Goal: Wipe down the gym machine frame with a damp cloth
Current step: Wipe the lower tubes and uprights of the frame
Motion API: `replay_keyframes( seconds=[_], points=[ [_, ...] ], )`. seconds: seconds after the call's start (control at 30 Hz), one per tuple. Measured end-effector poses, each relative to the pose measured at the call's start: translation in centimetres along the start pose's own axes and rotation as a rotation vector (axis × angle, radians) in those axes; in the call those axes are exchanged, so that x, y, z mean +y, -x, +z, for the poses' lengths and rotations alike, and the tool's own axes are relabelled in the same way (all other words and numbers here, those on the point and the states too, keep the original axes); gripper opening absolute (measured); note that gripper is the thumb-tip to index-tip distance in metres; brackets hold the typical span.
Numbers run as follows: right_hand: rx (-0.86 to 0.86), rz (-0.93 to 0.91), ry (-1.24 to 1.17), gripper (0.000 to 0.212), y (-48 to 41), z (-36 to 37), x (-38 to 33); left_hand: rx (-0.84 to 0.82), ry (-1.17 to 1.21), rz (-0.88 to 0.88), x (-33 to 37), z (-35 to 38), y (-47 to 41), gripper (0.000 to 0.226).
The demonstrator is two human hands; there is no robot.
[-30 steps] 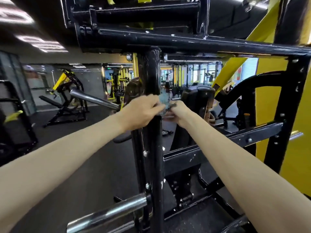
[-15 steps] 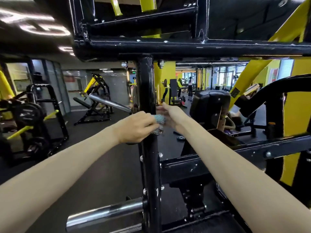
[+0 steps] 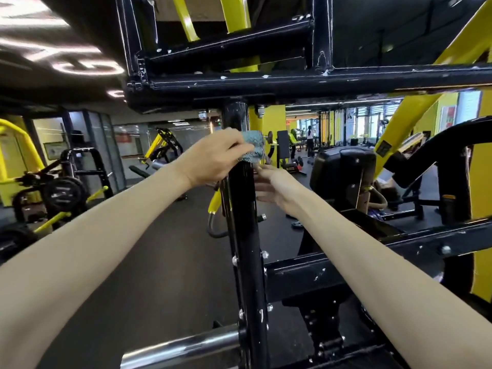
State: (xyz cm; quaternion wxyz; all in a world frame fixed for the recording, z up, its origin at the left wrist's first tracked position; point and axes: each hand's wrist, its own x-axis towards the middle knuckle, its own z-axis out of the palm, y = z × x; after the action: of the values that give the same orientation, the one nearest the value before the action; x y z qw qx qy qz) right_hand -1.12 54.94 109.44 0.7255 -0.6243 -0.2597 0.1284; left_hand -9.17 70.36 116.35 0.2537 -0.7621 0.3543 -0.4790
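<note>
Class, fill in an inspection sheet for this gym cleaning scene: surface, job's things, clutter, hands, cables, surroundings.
Surface: black upright post, paint chipped, bolts down its side.
Job's things: teal cloth held against the post near its top.
Clutter: small weight plate on the floor.
Hands: left hand grips the cloth; right hand open beside the post, below the cloth.
Cables: nothing seen.
Surroundings: yellow and black machines, chrome bar low on the post, a person far off.

My left hand [image 3: 213, 158] gripping a blue-green cloth [image 3: 253, 146] against the black upright post [image 3: 245, 235] just under the crossbeam [image 3: 319, 81], my right hand [image 3: 277, 187] loose-fingered just right of the post below the cloth, chrome bar [image 3: 181, 347] sticking out low left
</note>
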Motion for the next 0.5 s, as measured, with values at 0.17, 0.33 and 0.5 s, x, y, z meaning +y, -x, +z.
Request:
replay_keyframes(
  seconds=[0.17, 0.33, 0.5],
  points=[
    [-0.039, -0.022, -0.007, 0.015, 0.3, 0.3, -0.7, 0.171, -0.04, -0.207, -1.5, -0.7, -1.6, 0.025],
    [-0.037, -0.023, 0.018, 0.02, 0.3, -0.3, -0.8, -0.003, -0.068, 0.073, -1.4, -1.1, 0.0, 0.026],
    [-0.006, 0.004, -0.078, 0.027, 0.5, -1.2, 0.7, 0.165, 0.057, -0.248, 1.6, 1.3, 1.2, 0.026]
  ],
)
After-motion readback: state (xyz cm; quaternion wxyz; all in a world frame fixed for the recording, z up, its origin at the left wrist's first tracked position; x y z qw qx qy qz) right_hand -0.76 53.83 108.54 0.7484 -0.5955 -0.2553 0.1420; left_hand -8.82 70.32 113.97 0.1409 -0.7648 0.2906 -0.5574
